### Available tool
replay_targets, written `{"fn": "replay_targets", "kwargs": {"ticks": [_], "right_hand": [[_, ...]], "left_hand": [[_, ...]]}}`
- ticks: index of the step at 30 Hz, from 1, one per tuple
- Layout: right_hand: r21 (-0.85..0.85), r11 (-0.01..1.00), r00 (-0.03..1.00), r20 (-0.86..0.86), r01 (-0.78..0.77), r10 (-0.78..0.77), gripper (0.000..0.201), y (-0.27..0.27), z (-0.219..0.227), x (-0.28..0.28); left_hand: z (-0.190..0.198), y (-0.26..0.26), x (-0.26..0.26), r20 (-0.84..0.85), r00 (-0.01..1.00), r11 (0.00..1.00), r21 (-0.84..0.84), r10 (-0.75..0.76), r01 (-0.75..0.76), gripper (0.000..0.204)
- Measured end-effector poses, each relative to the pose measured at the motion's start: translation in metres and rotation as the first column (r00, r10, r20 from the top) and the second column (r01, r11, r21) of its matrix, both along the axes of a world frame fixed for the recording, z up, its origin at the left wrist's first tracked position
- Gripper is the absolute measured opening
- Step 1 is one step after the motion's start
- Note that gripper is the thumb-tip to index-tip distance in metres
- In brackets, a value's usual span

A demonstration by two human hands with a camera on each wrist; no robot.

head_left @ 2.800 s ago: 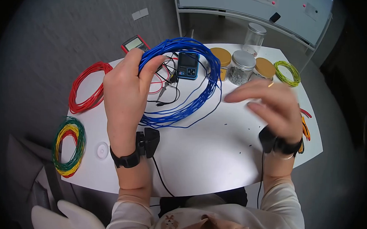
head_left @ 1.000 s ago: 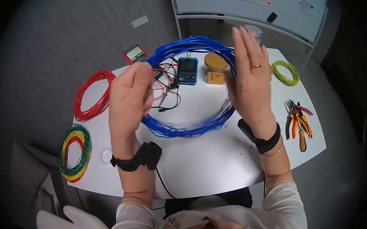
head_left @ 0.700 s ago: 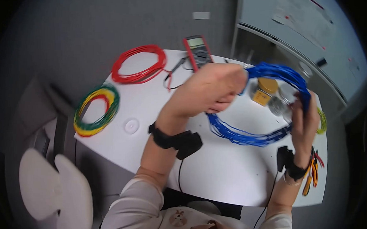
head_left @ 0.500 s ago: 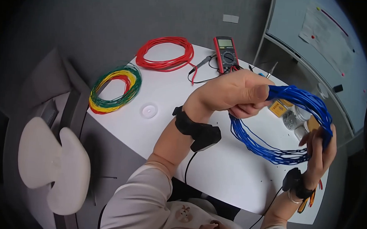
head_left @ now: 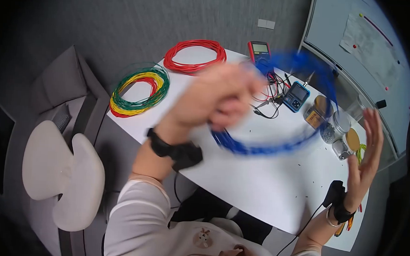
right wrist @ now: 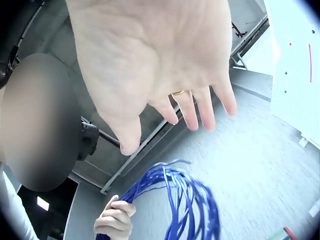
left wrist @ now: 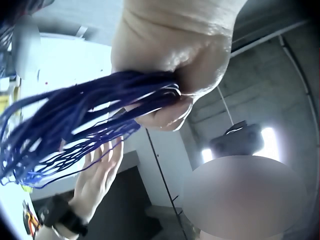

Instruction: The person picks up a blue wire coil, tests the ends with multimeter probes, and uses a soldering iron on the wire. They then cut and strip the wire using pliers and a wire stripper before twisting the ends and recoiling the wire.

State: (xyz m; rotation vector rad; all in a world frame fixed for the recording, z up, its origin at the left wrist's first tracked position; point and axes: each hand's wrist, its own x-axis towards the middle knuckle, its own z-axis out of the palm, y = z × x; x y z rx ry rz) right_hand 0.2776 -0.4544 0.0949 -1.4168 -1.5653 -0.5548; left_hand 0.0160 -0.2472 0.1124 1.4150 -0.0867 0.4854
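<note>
My left hand [head_left: 216, 96] grips a coil of blue wire [head_left: 234, 145], fingers curled round the bundle, and holds it raised over the white table [head_left: 257, 191]. Both are blurred in the head view. In the left wrist view the blue strands [left wrist: 65, 112] fan out from my fist. My right hand [head_left: 364, 171] is raised at the table's right side, apart from the coil, with palm and fingers extended. Its spread fingers and bare palm [right wrist: 155, 55] fill the top of the right wrist view, with the coil's loop [right wrist: 195, 200] below.
Coils of red wire [head_left: 169, 60] and green, yellow and red wire [head_left: 118, 104] lie at the left. Behind the blue coil are a red multimeter [head_left: 259, 49], a small screen device [head_left: 295, 95] and lidded jars [head_left: 340, 122]. Pliers [head_left: 350, 222] lie at the right edge.
The head view has turned left. My right hand has gone from holding the coil's far side to standing open away from it. My left hand has moved left with the coil.
</note>
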Motion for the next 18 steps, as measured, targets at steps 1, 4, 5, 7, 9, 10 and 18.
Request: {"fn": "replay_targets", "kwargs": {"ticks": [1,4,5,7,9,10,18], "right_hand": [[0.045,0.998,0.998,0.038,0.046,-0.048,0.063,-0.006,0.001,0.005],[-0.099,0.983,0.987,-0.03,0.156,-0.159,0.056,-0.02,-0.003,0.016],[-0.092,0.985,0.987,-0.053,0.147,-0.152,0.045,-0.018,-0.004,0.011],[-0.189,0.973,0.989,-0.042,0.131,-0.141,0.04,-0.017,-0.002,0.006],[-0.207,0.973,0.994,-0.003,0.103,-0.105,0.03,-0.012,-0.003,-0.002],[-0.24,0.965,0.995,0.004,0.102,-0.104,0.028,-0.01,-0.004,-0.003],[-0.331,0.935,0.991,0.004,0.127,-0.133,0.019,-0.007,-0.009,-0.011]], "left_hand": [[0.009,0.003,-0.015,0.034,0.982,0.973,0.132,0.185,-0.188,0.027],[0.017,0.011,-0.038,0.248,0.709,0.365,0.719,0.66,-0.591,0.024],[0.015,0.016,-0.043,0.391,0.574,0.006,0.823,0.72,-0.567,0.024],[-0.008,0.042,-0.051,0.42,0.456,-0.292,0.899,0.785,-0.325,0.025],[-0.045,0.084,-0.064,0.412,0.359,-0.398,0.91,0.837,-0.116,0.026],[-0.067,0.109,-0.078,0.375,0.321,-0.377,0.924,0.87,-0.06,0.026],[-0.16,0.159,-0.139,0.109,0.048,-0.115,0.979,0.993,0.17,0.035]]}}
